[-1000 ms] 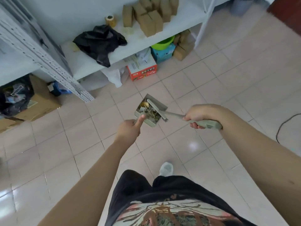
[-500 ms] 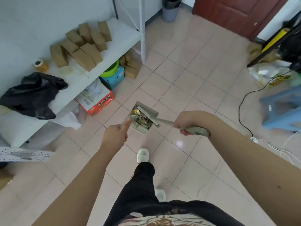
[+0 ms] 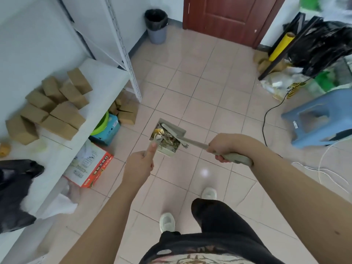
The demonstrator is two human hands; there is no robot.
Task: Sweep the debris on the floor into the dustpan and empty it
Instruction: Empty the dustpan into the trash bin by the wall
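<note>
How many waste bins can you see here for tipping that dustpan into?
1. A black-lined grey bin stands at the far end, just left of the brown door. Others may be hidden or out of frame.

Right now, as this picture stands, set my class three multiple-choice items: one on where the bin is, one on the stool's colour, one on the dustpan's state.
1. Where is the bin?
A) by the door
B) on a table
C) outside a window

2. What colour is the stool?
A) red
B) blue
C) white

3. The dustpan is:
A) empty
B) upside down
C) loaded with debris

Answers:
1 A: it stands on the floor just left of the door.
2 B: its top and legs are blue.
3 C: scraps lie in it while the left hand holds it up and the right hand grips the brush.
</note>
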